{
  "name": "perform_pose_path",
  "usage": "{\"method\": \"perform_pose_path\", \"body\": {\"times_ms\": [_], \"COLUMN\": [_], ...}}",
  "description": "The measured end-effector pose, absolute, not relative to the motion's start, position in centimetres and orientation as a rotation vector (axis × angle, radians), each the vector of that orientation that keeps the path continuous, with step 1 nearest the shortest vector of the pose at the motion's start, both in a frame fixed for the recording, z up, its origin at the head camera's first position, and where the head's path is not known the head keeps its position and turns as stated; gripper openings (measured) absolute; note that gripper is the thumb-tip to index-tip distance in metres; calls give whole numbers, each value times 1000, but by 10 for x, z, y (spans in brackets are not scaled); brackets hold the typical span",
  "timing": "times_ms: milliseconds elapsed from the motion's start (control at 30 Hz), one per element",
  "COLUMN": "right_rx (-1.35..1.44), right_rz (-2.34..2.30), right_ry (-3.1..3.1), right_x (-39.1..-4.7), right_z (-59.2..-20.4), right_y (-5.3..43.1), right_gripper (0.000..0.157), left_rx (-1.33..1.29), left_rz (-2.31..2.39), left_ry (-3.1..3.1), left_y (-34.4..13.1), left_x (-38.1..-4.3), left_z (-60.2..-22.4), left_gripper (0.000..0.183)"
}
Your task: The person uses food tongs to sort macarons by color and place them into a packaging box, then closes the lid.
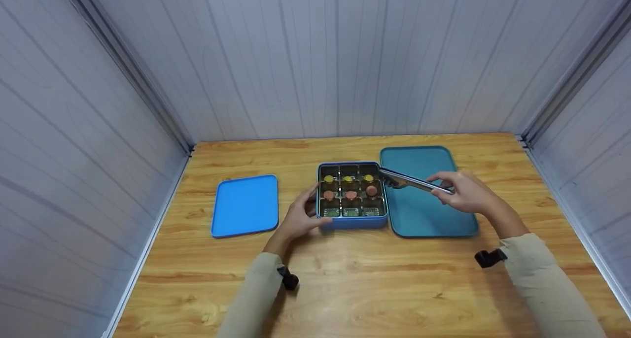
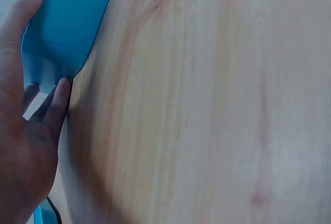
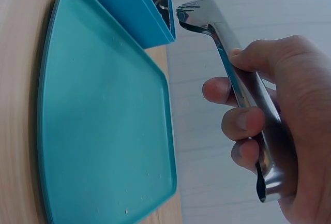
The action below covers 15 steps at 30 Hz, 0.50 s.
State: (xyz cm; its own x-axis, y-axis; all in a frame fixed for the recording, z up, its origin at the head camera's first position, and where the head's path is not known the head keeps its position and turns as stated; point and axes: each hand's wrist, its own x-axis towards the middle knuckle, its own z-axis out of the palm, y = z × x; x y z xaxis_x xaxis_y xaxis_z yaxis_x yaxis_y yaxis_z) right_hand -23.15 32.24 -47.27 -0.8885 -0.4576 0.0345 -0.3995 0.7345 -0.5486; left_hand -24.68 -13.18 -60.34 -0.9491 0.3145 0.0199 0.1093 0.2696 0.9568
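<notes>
A blue box (image 1: 357,223) with a dark divided insert stands on the table. Yellow round pieces (image 1: 347,179) lie in its back row of compartments and pinkish round pieces (image 1: 351,195) in the middle row; greenish patterned bottoms show in the front row. My left hand (image 1: 298,219) grips the box's front left corner, thumb on the front wall and fingers at the left side. In my right hand (image 3: 305,89) are metal serving tongs (image 3: 248,84), held between thumb and fingers. Their toothed end is just beside the box's right rim, with no piece visible in it.
Right of the box lies a teal tray (image 1: 431,219), with only tiny specks on it in the right wrist view. A smaller bright blue tray (image 1: 245,205) lies to the left. Pale panel walls (image 1: 315,62) enclose the wooden table (image 1: 369,288) at the back and sides.
</notes>
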Motion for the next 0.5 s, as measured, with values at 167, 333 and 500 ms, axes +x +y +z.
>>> {"method": "perform_pose_path", "body": {"times_ms": [167,333,500], "right_rx": [-725,-768,-814], "right_rz": [-845,-839,-829], "right_ry": [2821,2798,2776], "right_x": [-232,-232,-231], "right_z": [-474,-476,-476], "right_y": [311,303,296], "right_gripper": [31,28,26], "left_rx": [421,423,409], "left_rz": [1783,1792,1776], "left_ry": [2327,2330,2353], "left_y": [-132,-132,-131], "left_x": [-247,-247,-247], "left_z": [-605,-606,-605], "left_gripper": [112,112,113]}}
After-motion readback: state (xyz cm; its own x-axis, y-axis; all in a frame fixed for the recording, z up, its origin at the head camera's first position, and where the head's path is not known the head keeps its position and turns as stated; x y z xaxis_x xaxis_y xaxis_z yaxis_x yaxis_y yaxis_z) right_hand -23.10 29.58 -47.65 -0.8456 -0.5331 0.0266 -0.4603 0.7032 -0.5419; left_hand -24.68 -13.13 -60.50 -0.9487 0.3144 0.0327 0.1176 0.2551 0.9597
